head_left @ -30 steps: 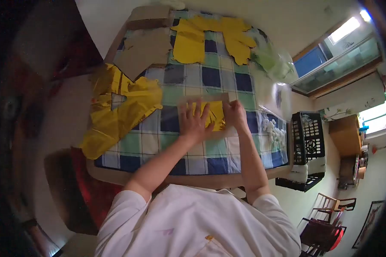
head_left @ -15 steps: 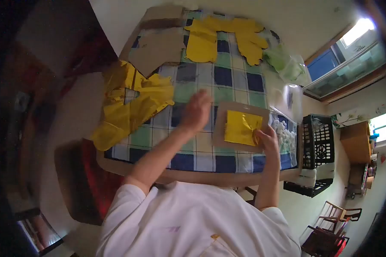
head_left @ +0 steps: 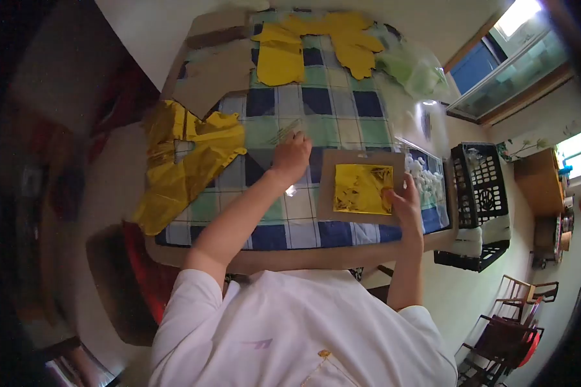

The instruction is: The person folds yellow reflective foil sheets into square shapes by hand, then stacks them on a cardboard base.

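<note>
Over the checked tablecloth (head_left: 314, 103), my left hand (head_left: 292, 156) has its fingers pressed together on a clear plastic bag (head_left: 259, 145) that lies left of it. My right hand (head_left: 407, 201) is closed on the right edge of a brown card (head_left: 327, 193), its thumb over a folded yellow foil piece (head_left: 363, 188) on the card. A crumpled yellow foil shape (head_left: 193, 164) lies at the left. Flat yellow foil shapes (head_left: 281, 55) are spread at the far side.
Brown cardboard pieces (head_left: 216, 77) lie at the far left of the table. Green plastic packaging (head_left: 413, 68) and white bits in clear plastic (head_left: 426, 174) are at the right. Black crates (head_left: 481, 187) stand beyond the right edge, with chairs (head_left: 497, 342) further off.
My left hand has closed on the clear bag, which now shows over the cloth. The card and foil are slightly turned in my right hand. The whole view has shifted a little.
</note>
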The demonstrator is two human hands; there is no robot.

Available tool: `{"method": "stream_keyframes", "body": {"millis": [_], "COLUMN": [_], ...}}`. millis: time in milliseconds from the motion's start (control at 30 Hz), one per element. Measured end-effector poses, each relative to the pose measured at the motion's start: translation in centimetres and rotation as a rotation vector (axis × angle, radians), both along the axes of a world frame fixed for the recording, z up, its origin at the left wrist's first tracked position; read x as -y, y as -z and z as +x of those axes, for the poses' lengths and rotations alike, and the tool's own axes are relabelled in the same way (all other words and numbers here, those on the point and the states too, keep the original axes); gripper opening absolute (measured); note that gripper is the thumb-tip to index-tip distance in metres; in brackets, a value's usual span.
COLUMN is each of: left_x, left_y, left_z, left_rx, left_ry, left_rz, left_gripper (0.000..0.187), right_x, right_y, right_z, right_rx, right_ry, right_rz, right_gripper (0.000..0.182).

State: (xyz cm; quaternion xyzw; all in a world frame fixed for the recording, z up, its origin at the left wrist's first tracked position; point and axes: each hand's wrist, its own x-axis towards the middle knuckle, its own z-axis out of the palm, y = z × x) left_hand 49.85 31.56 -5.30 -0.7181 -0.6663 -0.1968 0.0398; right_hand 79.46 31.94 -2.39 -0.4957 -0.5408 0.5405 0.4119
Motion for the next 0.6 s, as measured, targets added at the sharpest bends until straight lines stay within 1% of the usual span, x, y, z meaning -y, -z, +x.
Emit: {"method": "stream_keyframes", "body": {"millis": [100,167,267,367,467,600], "left_x": [0.5,0.8,0.9,1.4,1.6,1.8], "left_y": [-0.9,-1.7,-1.4,-1.1,-0.7,-0.1], "left_z": [1.1,2.0,2.8,3.0,2.8,2.9], "left_rx": [0.123,0.132,0.117,0.099,0.103,0.073], "left_ry": [0.014,0.064,0.128,0.161,0.179,0.181], "left_rz": [-0.061,-0.071,-0.044,-0.030,-0.023,0.076], "left_gripper": [0.010,0.010,0.010,0.011,0.012,0.008], "right_x": [0.2,0.5,1.6,2.5,3.3,4.0], "right_y": [2.5,3.4,2.0,1.7,1.1,2.8], "right_z": [0.7,-0.7,-4.4,-5.7,-6.2,-6.2], "right_rx": [-0.036,-0.038,0.092,0.125,0.438,0.396], "right_ry": [-0.087,-0.140,-0.160,-0.041,-0.048,-0.096], "right_rz": [-0.061,-0.138,-0.134,0.016,0.004,0.040], "right_gripper": [0.047,0.053,0.060,0.062,0.061,0.061]}}
